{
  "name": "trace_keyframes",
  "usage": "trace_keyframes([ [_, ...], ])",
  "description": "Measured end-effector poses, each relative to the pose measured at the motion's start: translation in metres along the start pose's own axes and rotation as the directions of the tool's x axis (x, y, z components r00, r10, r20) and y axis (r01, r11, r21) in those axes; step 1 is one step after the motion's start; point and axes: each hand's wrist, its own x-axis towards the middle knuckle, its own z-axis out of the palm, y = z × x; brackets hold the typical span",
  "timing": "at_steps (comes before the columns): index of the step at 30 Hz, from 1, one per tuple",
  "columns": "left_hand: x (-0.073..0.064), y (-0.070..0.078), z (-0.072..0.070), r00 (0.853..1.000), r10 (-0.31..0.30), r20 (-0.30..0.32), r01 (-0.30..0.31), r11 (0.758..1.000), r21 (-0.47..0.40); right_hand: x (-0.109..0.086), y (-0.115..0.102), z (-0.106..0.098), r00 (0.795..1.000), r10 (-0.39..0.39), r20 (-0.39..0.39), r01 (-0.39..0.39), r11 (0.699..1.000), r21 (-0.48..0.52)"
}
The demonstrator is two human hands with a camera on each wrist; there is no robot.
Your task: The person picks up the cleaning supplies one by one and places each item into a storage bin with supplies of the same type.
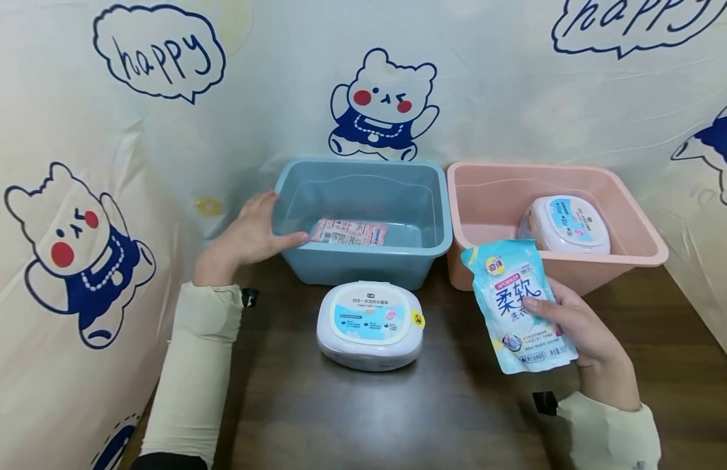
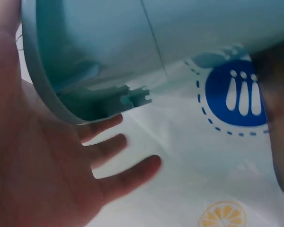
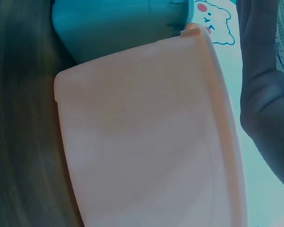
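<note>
My right hand pinches a light-blue laundry detergent pouch, thumb on its printed front, before the pink bin. At the left end of the blue bin, my left hand rests at the rim. Its thumb reaches over the edge, while in the left wrist view the other fingers spread fairly straight outside the wall. Inside the blue bin lies a flat pink printed packet. A white lidded tub with a blue label sits on the table between my arms.
A similar white tub is in the pink bin, towards its right side. Both bins stand side by side at the back of the dark wooden table, against a cloth printed with bears.
</note>
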Motion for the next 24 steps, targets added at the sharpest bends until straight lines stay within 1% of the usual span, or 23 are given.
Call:
trace_keyframes([
  [3,0.005,-0.005,-0.002,1.0,0.015,-0.012,-0.015,1.0,-0.008,0.003,-0.003,0.001,1.0,-0.013,0.009,0.013,1.0,-0.007],
  [5,0.008,-0.008,-0.004,1.0,0.021,-0.015,-0.021,0.999,-0.037,0.007,-0.007,0.0,1.0,-0.024,0.013,0.025,1.0,-0.005],
  [8,0.012,-0.009,-0.005,0.999,0.034,-0.014,-0.035,0.997,-0.061,0.014,-0.017,0.001,1.0,-0.027,-0.014,0.028,0.999,0.025],
  [11,0.013,-0.009,-0.007,0.999,0.045,0.019,-0.044,0.998,-0.049,0.024,-0.03,0.004,0.996,-0.01,-0.084,0.017,0.996,0.083],
  [15,0.012,-0.006,-0.011,0.998,0.043,0.047,-0.042,0.999,-0.027,0.044,-0.045,0.011,0.981,0.029,-0.193,0.0,0.989,0.147],
  [17,0.012,-0.004,-0.012,0.998,0.037,0.05,-0.035,0.999,-0.033,0.055,-0.051,0.014,0.974,0.044,-0.221,-0.008,0.987,0.163],
  [19,0.012,-0.004,-0.012,0.997,0.032,0.065,-0.029,0.998,-0.052,0.065,-0.055,0.016,0.972,0.059,-0.229,-0.015,0.982,0.19],
  [21,0.012,-0.003,-0.01,0.995,0.03,0.092,-0.023,0.997,-0.075,0.074,-0.057,0.017,0.969,0.076,-0.236,-0.015,0.968,0.252],
  [24,0.011,-0.003,-0.004,0.992,0.017,0.128,-0.004,0.995,-0.098,0.087,-0.057,0.018,0.961,0.111,-0.252,-0.005,0.922,0.387],
])
